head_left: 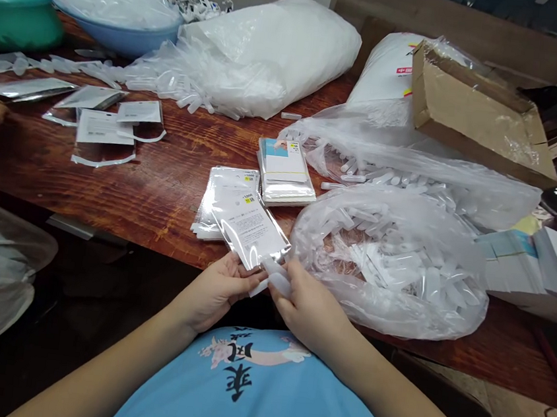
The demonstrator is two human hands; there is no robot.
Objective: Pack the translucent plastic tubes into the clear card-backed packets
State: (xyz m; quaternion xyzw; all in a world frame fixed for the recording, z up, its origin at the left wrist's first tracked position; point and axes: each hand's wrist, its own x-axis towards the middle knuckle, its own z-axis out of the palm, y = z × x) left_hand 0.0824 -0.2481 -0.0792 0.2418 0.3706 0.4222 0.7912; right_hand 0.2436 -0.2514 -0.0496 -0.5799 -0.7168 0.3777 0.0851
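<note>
Hands (pixel 217 292) at packet (pixel 254 229) edge, near table (pixel 147 224) edge

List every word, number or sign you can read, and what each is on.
"1000", apparently: flat clear-plastic packet with white card; finer print too small.
"1000", apparently: stacked blue-and-white cards in clear plastic.
"中国": red label on the white sack.
Black characters, sky-blue shirt: unclear.
Clear packets with white labels: too small.
</note>
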